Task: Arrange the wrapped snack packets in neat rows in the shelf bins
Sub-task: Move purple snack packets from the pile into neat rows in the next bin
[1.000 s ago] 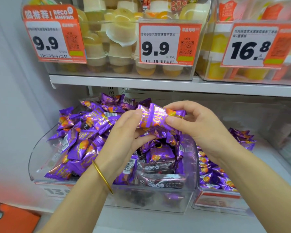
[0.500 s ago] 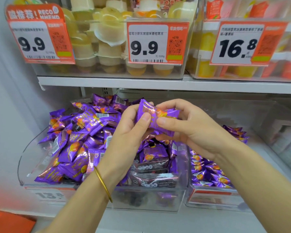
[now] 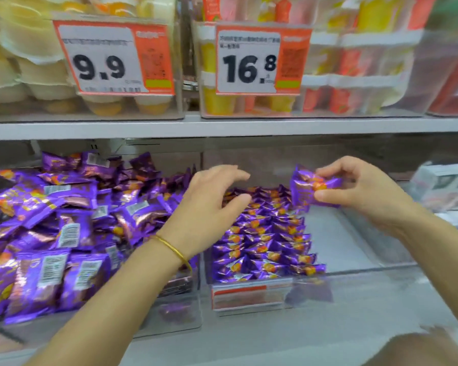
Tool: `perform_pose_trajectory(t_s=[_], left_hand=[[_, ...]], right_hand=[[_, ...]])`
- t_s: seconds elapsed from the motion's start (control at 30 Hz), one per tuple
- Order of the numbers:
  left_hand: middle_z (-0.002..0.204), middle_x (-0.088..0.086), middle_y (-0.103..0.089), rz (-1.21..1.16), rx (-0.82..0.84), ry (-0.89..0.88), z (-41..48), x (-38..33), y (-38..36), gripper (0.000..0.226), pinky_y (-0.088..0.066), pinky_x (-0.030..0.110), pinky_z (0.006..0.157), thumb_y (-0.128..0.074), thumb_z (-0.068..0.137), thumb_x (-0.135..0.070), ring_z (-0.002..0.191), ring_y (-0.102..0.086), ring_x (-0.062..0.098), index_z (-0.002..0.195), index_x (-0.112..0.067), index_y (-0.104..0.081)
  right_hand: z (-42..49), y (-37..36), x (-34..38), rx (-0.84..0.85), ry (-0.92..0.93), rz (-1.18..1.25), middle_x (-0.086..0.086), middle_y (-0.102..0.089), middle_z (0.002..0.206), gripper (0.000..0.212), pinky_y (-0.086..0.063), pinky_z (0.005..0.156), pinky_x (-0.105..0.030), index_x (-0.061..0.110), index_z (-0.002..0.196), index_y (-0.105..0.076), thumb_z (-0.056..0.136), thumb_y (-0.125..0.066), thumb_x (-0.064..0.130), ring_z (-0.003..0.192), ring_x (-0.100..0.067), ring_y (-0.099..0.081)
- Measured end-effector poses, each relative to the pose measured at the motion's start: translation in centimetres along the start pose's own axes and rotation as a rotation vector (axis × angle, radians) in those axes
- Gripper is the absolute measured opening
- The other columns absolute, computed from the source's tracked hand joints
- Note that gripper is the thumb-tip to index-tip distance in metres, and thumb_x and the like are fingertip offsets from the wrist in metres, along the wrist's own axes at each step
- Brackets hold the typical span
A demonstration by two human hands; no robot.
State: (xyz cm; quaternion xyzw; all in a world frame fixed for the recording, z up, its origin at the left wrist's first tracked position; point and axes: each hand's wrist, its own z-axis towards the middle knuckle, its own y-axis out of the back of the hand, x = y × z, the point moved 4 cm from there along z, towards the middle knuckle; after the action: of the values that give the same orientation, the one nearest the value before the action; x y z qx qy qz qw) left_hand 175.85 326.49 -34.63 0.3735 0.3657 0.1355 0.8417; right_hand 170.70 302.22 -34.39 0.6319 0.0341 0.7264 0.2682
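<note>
Hands apart: the left hand (image 3: 212, 199) hovers, fingers relaxed and empty, at the right edge of the left bin (image 3: 169, 315) heaped with loose packets (image 3: 64, 220); the right hand (image 3: 362, 192) pinches one purple packet (image 3: 311, 187) above the neat rows (image 3: 265, 241) in the right bin (image 3: 349, 241).

Glossy purple foil packets (image 3: 262, 247) lie in clear smooth plastic bins (image 3: 354, 260).

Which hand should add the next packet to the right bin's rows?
Probably right. The right hand pinches a packet over the bin, at the right edge of the rows; the left hand hovers empty.
</note>
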Motion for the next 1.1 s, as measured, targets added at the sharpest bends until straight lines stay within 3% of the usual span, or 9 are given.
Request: perform_pose_trajectory(t_s=[0.1,0.23,0.33,0.47,0.57,0.67,0.83,0.9,1.1], left_hand=[[0.12,-0.006,-0.058,0.097,-0.01,-0.03,0.2,0.2,-0.6,0.039,-0.022,0.012,0.096,-0.048,0.081,-0.035,0.12,-0.045,0.014,0.113,-0.022,-0.064],[0.112,-0.014,-0.058,0.119,-0.012,-0.044,0.3,0.7,-1.0,0.041,-0.033,0.02,0.099,-0.043,0.08,-0.044,0.112,-0.049,0.009,0.11,-0.025,-0.065],[0.108,-0.022,-0.056,0.123,-0.009,-0.042,0.0,0.8,-1.0,0.045,-0.022,0.002,0.095,-0.037,0.077,-0.049,0.108,-0.043,0.001,0.108,-0.03,-0.064],[0.109,-0.024,-0.057,0.116,-0.016,-0.014,-0.2,0.7,-0.9,0.04,-0.018,-0.004,0.091,-0.04,0.078,-0.048,0.109,-0.041,-0.003,0.106,-0.034,-0.064],[0.109,-0.026,-0.057,0.104,-0.013,-0.005,-0.2,0.6,-0.9,0.03,-0.02,-0.003,0.091,-0.047,0.08,-0.037,0.109,-0.04,-0.005,0.105,-0.035,-0.064],[0.108,-0.028,-0.056,0.096,-0.01,-0.008,-0.2,0.5,-0.9,0.029,-0.022,-0.001,0.091,-0.048,0.08,-0.035,0.108,-0.04,-0.006,0.104,-0.035,-0.064],[0.107,-0.028,-0.057,0.08,-0.019,-0.002,-0.2,0.5,-0.8,0.026,-0.023,0.001,0.092,-0.049,0.08,-0.034,0.107,-0.041,-0.006,0.101,-0.036,-0.065],[0.106,-0.029,-0.056,0.076,-0.018,-0.004,-0.3,0.5,-0.8,0.026,-0.023,0.001,0.091,-0.049,0.08,-0.034,0.106,-0.041,-0.008,0.1,-0.036,-0.065],[0.107,-0.027,-0.058,0.066,-0.02,-0.003,-0.3,0.5,-0.8,0.025,-0.021,-0.002,0.091,-0.05,0.079,-0.033,0.106,-0.042,-0.006,0.099,-0.035,-0.066]], right_hand=[[1.1,3.1,-4.8,0.018,-0.085,-0.295,-0.012,-0.066,0.088,0.034,-0.048,0.067,-0.028,0.019,0.08,-0.061,0.064,-0.081,-0.003,0.073,-0.017,-0.057],[2.7,3.3,-8.2,0.139,-0.101,-0.462,-0.007,-0.059,0.077,0.036,-0.04,0.053,-0.014,0.018,0.076,-0.057,0.063,-0.082,-0.004,0.056,-0.005,-0.049],[3.8,2.2,-9.5,0.232,-0.104,-0.587,0.002,-0.054,0.077,0.035,-0.039,0.053,-0.011,0.014,0.083,-0.057,0.064,-0.083,0.001,0.06,-0.005,-0.047],[4.8,1.2,-10.7,0.299,-0.107,-0.54,-0.01,-0.059,0.091,0.034,-0.043,0.058,-0.015,0.015,0.087,-0.059,0.066,-0.082,0.001,0.066,-0.012,-0.051],[5.3,1.1,-11.2,0.308,-0.121,-0.436,-0.019,-0.063,0.105,0.037,-0.051,0.078,-0.032,0.02,0.084,-0.06,0.066,-0.079,-0.006,0.081,-0.02,-0.057],[5.3,1.0,-11.4,0.316,-0.132,-0.374,-0.018,-0.062,0.111,0.037,-0.049,0.089,-0.035,0.018,0.086,-0.061,0.067,-0.076,-0.011,0.094,-0.027,-0.061],[5.1,-0.2,-11.5,0.314,-0.122,-0.423,-0.007,-0.057,0.11,0.032,-0.049,0.084,-0.043,0.017,0.085,-0.058,0.072,-0.074,-0.008,0.096,-0.042,-0.058],[5.2,-0.5,-11.6,0.267,-0.129,-0.419,-0.013,-0.055,0.117,0.034,-0.05,0.079,-0.042,0.012,0.093,-0.054,0.073,-0.073,-0.008,0.087,-0.038,-0.057],[4.7,-0.2,-12.3,0.216,-0.247,-0.394,-0.01,-0.047,0.112,0.055,-0.046,0.078,-0.032,0.01,0.109,-0.042,0.069,-0.078,-0.003,0.091,-0.023,-0.052]])
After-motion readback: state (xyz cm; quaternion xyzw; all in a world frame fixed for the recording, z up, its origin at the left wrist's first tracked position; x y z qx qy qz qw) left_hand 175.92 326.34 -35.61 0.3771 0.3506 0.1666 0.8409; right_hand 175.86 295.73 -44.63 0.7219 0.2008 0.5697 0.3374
